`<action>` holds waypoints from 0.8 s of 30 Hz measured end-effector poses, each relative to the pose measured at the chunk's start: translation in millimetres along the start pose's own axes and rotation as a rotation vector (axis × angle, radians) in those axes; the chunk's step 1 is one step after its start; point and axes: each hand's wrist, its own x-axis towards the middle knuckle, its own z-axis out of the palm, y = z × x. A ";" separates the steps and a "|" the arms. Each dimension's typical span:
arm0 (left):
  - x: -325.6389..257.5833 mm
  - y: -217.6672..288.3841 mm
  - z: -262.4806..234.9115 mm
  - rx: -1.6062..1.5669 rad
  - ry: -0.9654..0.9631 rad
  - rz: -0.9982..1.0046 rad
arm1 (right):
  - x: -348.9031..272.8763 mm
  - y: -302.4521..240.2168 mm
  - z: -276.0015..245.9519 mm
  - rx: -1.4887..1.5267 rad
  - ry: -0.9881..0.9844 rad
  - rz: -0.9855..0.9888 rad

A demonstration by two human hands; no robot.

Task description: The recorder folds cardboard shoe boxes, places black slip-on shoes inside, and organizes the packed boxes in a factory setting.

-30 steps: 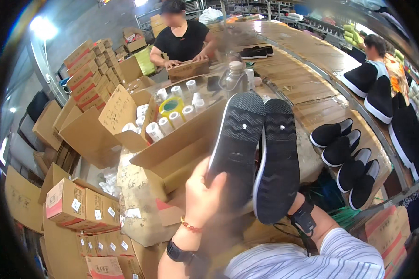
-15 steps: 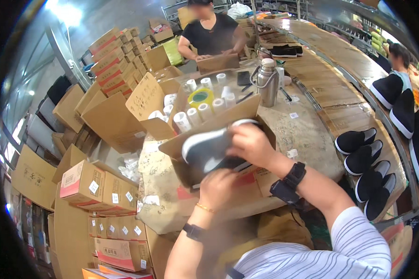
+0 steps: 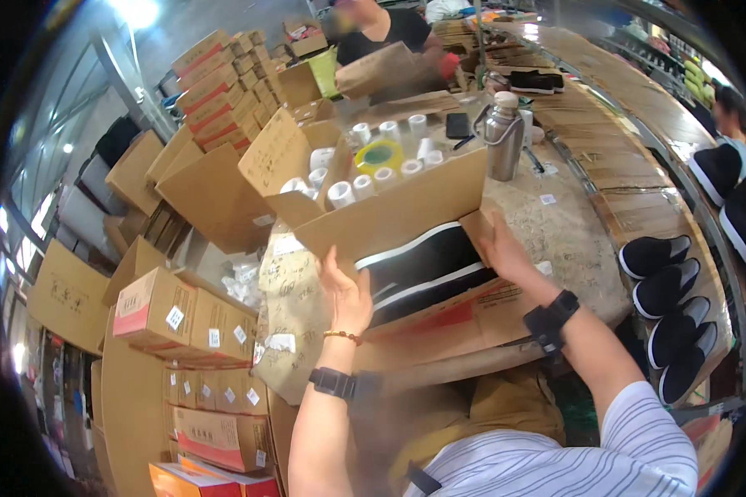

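A cardboard shoebox (image 3: 406, 203) lies before me with its lid raised at the back. Inside, a pair of black shoes (image 3: 427, 265) with white sole edges lies side by side, filling it. My left hand (image 3: 346, 290) rests against the box's left end, its fingers stretched upward. At the opposite end, my right hand (image 3: 503, 251) grips the right side flap, fingers wrapped around its edge. Some of the right fingertips are hidden by the cardboard.
Behind the lid, a carton holds white rolls (image 3: 385, 176) and yellow tape (image 3: 379, 156). A steel flask (image 3: 503, 137) stands right of it. Black shoes (image 3: 666, 276) line the right-hand rack. Stacked cartons (image 3: 182, 319) fill the left. Across the table, another person handles cardboard (image 3: 381, 70).
The shoe my hands held above the box now lies inside with its mate. My hands have moved apart to the box's two ends. The person opposite has lifted a piece of cardboard.
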 end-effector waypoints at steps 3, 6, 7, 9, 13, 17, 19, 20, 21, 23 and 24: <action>-14.9 -0.4 2.6 -0.765 0.365 -0.171 | -4.4 13.8 2.4 0.373 0.018 -0.100; -20.6 -18.3 -17.0 -0.391 0.096 0.116 | 36.8 66.7 -23.7 0.448 -0.070 -0.036; -18.7 -10.1 -28.8 -0.395 0.112 0.149 | 39.2 54.1 -46.6 0.594 -0.058 -0.002; -16.5 -34.3 -36.7 -0.348 0.099 0.144 | 35.9 21.7 -63.4 0.406 -0.222 -0.175; 19.7 -8.0 -77.1 0.105 -0.542 0.280 | 22.3 -29.7 -69.6 -0.275 -0.525 -0.901; 12.0 40.2 -65.8 0.285 -0.682 0.276 | 15.2 -43.0 -53.9 -0.416 -0.571 -0.867; 18.1 49.7 -55.1 0.342 -0.752 0.164 | 20.4 -34.9 -44.3 -0.377 -0.441 -0.951; 24.3 49.0 -57.9 0.339 -0.758 0.149 | 25.0 -35.4 -46.9 -0.373 -0.456 -0.957; 32.9 47.1 -61.0 0.250 -0.816 0.140 | 33.1 -39.8 -54.0 -0.282 -0.555 -0.837; 28.4 41.6 -60.5 0.157 -0.879 0.110 | 34.6 -46.5 -54.3 -0.187 -0.671 -0.720; 20.7 40.2 -59.0 0.188 -0.801 0.127 | 29.8 -48.8 -51.5 -0.190 -0.602 -0.802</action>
